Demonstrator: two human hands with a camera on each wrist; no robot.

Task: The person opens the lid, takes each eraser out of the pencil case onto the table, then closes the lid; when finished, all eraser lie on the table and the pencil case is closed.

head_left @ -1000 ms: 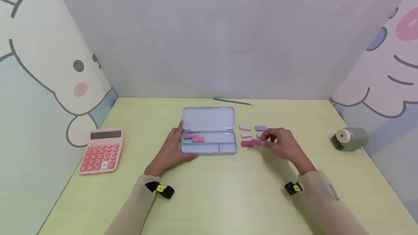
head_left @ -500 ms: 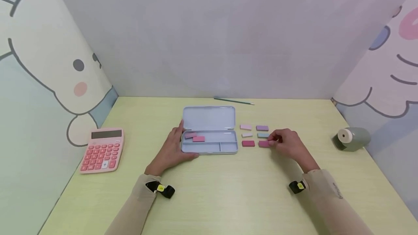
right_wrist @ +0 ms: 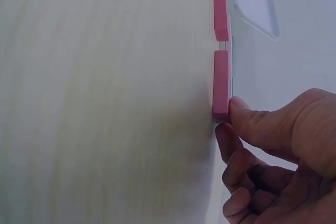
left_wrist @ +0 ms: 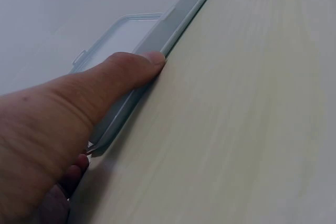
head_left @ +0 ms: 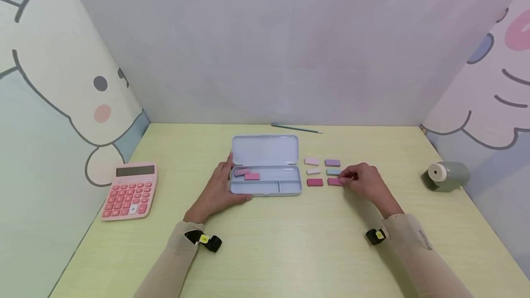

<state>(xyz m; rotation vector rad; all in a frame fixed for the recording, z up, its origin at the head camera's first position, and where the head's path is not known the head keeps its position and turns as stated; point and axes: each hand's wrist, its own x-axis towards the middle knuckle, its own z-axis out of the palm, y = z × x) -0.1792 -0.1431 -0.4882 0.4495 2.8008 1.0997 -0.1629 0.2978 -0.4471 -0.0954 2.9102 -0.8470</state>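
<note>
An open pale blue tin pencil case (head_left: 290,188) lies at the table's middle, its lid (head_left: 265,150) folded back. Two pink erasers (head_left: 251,176) lie in its left compartment. My left hand (head_left: 223,183) grips the case's left end, and the thumb (left_wrist: 131,69) lies along the front wall (left_wrist: 181,17). Right of the case, several pastel erasers sit in a small grid. My right hand (head_left: 345,179) pinches the near-right pink eraser (head_left: 333,181) (right_wrist: 220,85) by its end as it rests on the table. Another pink eraser (head_left: 314,182) (right_wrist: 220,11) lies just left of it.
A pink calculator (head_left: 130,191) sits at the left. A grey-green pencil sharpener (head_left: 445,176) stands at the far right. A green pencil (head_left: 296,128) lies against the back wall. Patterned walls close off the left, back and right sides of the pale wooden table (head_left: 290,243).
The right hand carried the pink eraser rightward from beside the other pink one and set it down in the grid's near-right spot. The left hand has stayed on the case.
</note>
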